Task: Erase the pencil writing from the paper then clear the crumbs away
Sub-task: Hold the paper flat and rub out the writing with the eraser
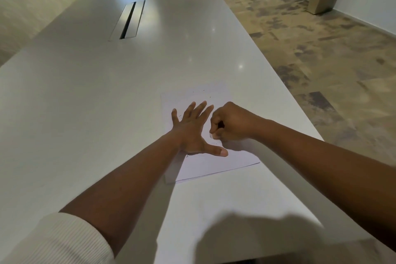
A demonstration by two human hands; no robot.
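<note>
Both hands are on the paper (214, 165), which lies on the white table (85, 92) near its right edge, its long axis running away from the person and tilted slightly left. Spread flat with fingers straight, the left hand (194, 129) presses the sheet's left half down. Just beside it, the right hand (230, 122) is curled tight over the middle of the sheet, its fingertips pinching something small and pale, probably an eraser (211, 135). Dark crumbs (203, 90) lie scattered toward the far edge, beyond both hands. Rubbing strokes look best run along the sheet, away from the pinning palm.
</note>
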